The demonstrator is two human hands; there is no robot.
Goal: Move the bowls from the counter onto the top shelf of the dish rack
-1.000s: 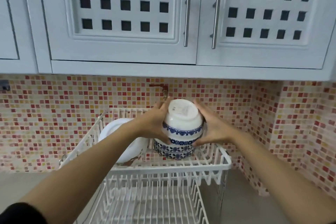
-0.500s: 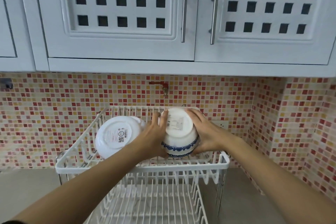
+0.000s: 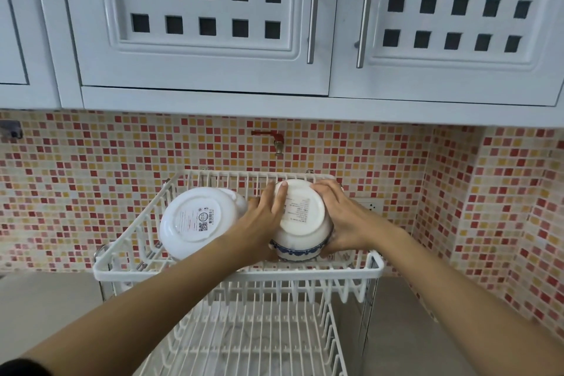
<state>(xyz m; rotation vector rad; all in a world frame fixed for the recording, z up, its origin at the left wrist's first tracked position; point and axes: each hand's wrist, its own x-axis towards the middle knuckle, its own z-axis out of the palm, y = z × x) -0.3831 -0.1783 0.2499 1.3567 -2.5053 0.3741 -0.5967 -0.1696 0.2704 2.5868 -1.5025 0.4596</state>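
**A:** What fills the scene, biggest first?

**B:** White wall cabinets with square-holed door panels (image 3: 201, 6) and long metal handles run across the top. Below them a mosaic backsplash of red, orange and cream tiles (image 3: 91, 180) wraps round the corner on the right. A grey bench (image 3: 39, 308) lies underneath, with a white wire two-tier dish rack (image 3: 238, 276) standing on it against the wall.

**A:** And on the rack?

**B:** On the top shelf (image 3: 370, 267) a plain white bowl (image 3: 195, 221) leans on its side at the left, its labelled base turned toward the camera. Just right of it is a white bowl with a blue patterned band (image 3: 300, 227), upside down and tilted, base up, its rim down among the wires of the shelf. The lower shelf shows only bare wires.

**A:** The hands?

**B:** Both cup the blue-banded bowl. The left hand (image 3: 262, 223) presses its left flank, fingers spread flat up over the base, and lies between the two bowls. The right hand (image 3: 338, 220) wraps the right flank, fingers curled over the far edge. The two forearms reach in over the front rail.

**A:** Anything crowding in?

**B:** A small red-handled tap (image 3: 271, 140) juts from the tiles above the rack's back rail, clear of the bowls. A white wall socket (image 3: 370, 207) sits behind the right wrist.
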